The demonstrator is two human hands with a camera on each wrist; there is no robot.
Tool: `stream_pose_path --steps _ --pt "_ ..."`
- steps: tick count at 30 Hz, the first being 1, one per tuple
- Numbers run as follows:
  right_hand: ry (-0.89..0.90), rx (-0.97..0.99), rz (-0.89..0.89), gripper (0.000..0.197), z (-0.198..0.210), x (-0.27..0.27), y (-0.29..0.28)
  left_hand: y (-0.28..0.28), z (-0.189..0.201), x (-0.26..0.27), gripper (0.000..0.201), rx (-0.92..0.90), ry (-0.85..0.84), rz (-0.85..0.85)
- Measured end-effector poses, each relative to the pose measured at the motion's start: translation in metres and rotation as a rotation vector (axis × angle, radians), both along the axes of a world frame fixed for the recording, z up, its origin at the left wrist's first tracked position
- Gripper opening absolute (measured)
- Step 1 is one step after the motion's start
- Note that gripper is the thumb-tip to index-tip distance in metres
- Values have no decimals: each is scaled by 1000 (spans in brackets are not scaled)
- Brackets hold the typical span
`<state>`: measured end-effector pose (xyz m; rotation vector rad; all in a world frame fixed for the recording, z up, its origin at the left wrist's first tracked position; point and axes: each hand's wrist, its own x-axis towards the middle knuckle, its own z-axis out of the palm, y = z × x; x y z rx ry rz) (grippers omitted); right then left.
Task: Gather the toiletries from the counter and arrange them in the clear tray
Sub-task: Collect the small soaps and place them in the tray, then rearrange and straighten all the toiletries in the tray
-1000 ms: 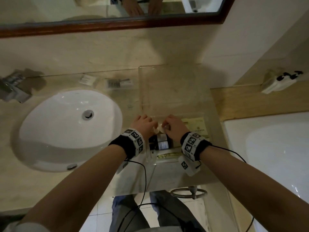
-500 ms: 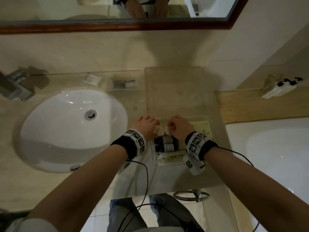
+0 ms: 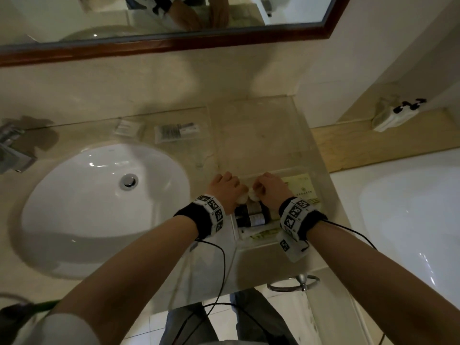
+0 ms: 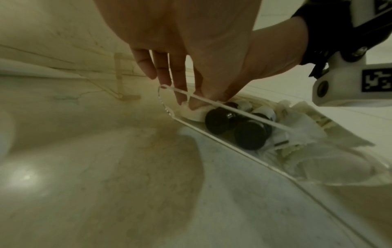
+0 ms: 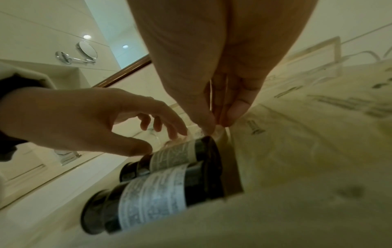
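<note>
The clear tray [image 3: 298, 125] stands on the counter right of the sink. Two dark bottles [image 3: 251, 216] with pale labels lie side by side at its near end, beside cream paper packets [image 3: 302, 192]. Both hands reach into the tray just beyond the bottles. My left hand [image 3: 231, 190] pinches a small white round soap [image 3: 242, 200], seen through the tray wall as a pale soap [image 4: 191, 112] under my fingertips [image 4: 183, 99]. My right hand [image 3: 266, 189] pinches a second white round piece [image 3: 253, 194]; its thumb and finger close together [image 5: 218, 120] above the bottles [image 5: 169, 157].
Two flat wrapped packets [image 3: 127, 127] [image 3: 174, 130] lie on the counter behind the white sink [image 3: 104, 202]. A tap [image 3: 12, 150] is at the far left. A bathtub [image 3: 410, 220] lies to the right, with a white object [image 3: 395, 115] on its ledge.
The two hands have drawn a little apart, each keeping its white round piece. The bottles and packets in the tray have not moved.
</note>
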<state>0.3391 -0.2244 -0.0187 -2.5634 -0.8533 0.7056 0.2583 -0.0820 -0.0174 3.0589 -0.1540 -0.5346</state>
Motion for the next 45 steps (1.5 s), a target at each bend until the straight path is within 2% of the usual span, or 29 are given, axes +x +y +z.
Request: stream_pose_path --steps 8,15,19,23,27,33,35,37,39,42,45 --pt "0 41 42 17 -2 -1 -4 -8 0 8 43 -4 -8 28" --pt "31 -16 166 23 7 8 -3 -5 4 9 44 -155 22 116" --pt "11 102 180 21 20 20 19 8 15 3 36 -309 -63 340" --pt "16 158 219 19 29 25 71 45 25 -4 31 -420 -156 626" --pt "10 201 206 20 35 22 133 103 32 -16 36 -380 -125 894" --pt "0 31 141 34 33 47 229 203 31 -17 39 -361 -124 1250" --pt "-45 -82 154 38 25 56 251 233 26 -13 38 -369 -108 1319" --pt "-100 -196 188 41 15 60 266 256 19 -8 39 -336 -47 1305" --pt "-142 -249 202 39 6 62 273 274 14 -1 42 -251 -4 1208" --pt "-212 -279 235 36 -6 64 278 294 6 12 51 -29 39 920" --pt "-222 -266 217 39 -12 64 280 307 0 25 54 38 84 721"
